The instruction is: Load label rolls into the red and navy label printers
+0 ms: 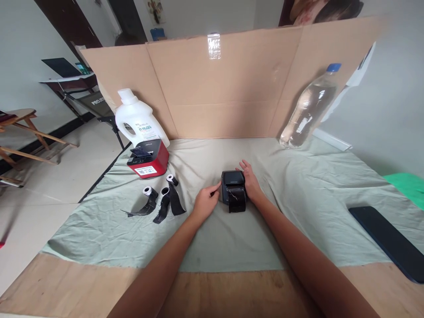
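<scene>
A small black label printer [232, 177] sits on the cloth in front of me, with a strip of black paper [236, 201] hanging from its front. My left hand [207, 202] reaches its left side, index finger stretched to touch the casing and the other fingers loosely bent. Against the right side of the printer lies my right hand [251, 183], its fingers curving round the far corner and somewhat spread; its thumb is hard to make out. Left of my hands lie paper rolls with black tails: one roll [149, 195], another [163, 204] and a third [174, 190].
Behind the rolls stand a red and black box-shaped device [152, 161] and a white detergent jug [141, 117]. A water bottle [309, 110] leans at the cardboard screen [225, 88]. A dark phone [387, 238] lies at the right edge. A person is partly visible beyond the screen.
</scene>
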A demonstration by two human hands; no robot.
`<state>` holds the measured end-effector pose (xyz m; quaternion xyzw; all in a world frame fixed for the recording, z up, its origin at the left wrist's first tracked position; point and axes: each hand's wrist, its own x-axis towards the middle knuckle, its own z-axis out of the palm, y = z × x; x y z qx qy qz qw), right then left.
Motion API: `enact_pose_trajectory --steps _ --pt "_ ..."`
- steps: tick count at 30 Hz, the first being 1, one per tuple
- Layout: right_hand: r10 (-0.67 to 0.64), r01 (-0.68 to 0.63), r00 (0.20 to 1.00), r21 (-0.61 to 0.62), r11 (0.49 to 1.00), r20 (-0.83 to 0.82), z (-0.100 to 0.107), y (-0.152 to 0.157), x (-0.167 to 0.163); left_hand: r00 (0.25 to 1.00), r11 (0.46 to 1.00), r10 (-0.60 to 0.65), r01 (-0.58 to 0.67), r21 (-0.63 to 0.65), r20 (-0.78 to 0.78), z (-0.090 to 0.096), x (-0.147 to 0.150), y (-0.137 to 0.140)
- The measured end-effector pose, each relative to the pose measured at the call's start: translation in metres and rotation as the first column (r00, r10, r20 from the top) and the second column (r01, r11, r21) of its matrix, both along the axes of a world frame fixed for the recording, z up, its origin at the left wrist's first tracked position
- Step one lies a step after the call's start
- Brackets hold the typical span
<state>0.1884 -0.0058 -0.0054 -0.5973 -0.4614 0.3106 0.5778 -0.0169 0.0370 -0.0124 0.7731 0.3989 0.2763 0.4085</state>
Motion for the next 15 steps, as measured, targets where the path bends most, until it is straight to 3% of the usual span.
enact_pose_trajectory --steps 8,15 --pt "-0.021 0.024 0.998 0.033 0.999 -0.063 -0.0002 0.0006 -0.0016 0.967 0.967 -0.053 0.112 -0.229 0.248 -0.0040 -0.0029 0.0087" --pt "-0.028 0.030 0.999 0.034 0.999 -0.043 -0.0014 0.0008 -0.0011 0.957 0.940 -0.084 0.169 -0.298 0.278 -0.0019 -0.0042 0.0112"
